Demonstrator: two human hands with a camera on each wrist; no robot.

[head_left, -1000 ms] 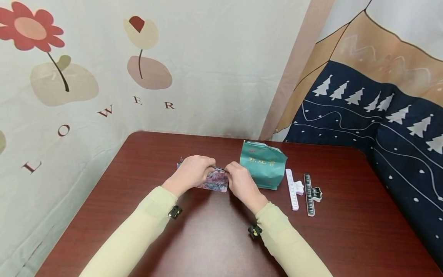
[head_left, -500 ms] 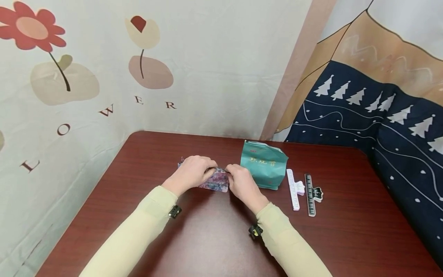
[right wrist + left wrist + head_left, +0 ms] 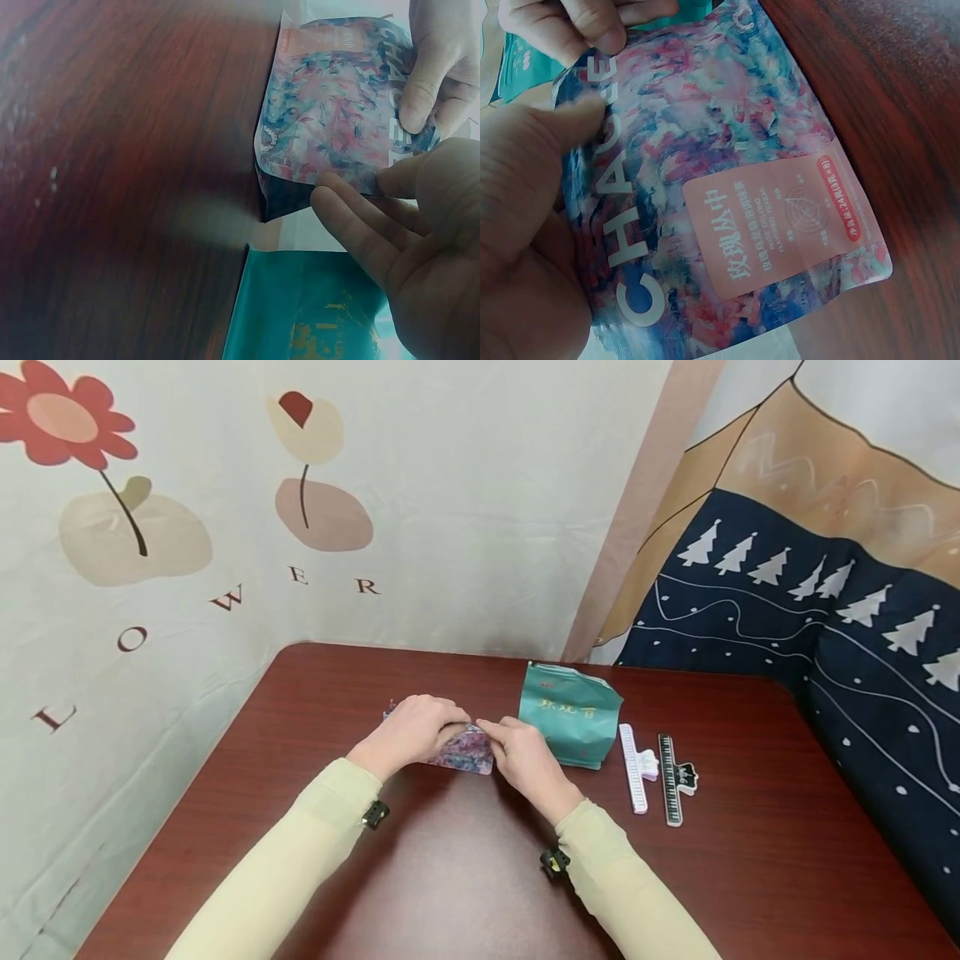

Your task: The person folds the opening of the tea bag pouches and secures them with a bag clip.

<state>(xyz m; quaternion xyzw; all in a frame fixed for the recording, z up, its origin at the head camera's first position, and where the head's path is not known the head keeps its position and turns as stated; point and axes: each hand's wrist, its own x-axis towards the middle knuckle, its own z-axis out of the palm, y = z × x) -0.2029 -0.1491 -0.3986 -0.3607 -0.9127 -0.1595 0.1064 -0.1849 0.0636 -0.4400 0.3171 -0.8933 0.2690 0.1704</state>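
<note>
A colourful flat-fronted pouch [image 3: 705,135] with a paint-like pattern, "CHAGEE" lettering and a pink label stands on the table. My left hand [image 3: 411,732] grips its top edge, thumb on the lettered front and fingers behind. My right hand [image 3: 527,760] pinches the same edge near the right corner; in the right wrist view its thumb and fingers [image 3: 360,221] are on either side of the pouch's edge. Just beyond my right hand is a green pouch [image 3: 570,714] with gold characters, standing upright.
To the right of the green pouch lie a white ruler-like clip [image 3: 633,768] and a black one [image 3: 671,781], side by side on the dark red-brown table [image 3: 750,877]. A printed fabric backdrop [image 3: 465,527] rises behind the table's far edge.
My right hand's fingertips have slid slightly left along the pouch's top edge, closer to my left hand. The dark gap seen at that edge earlier no longer shows. The pouch stays in place.
</note>
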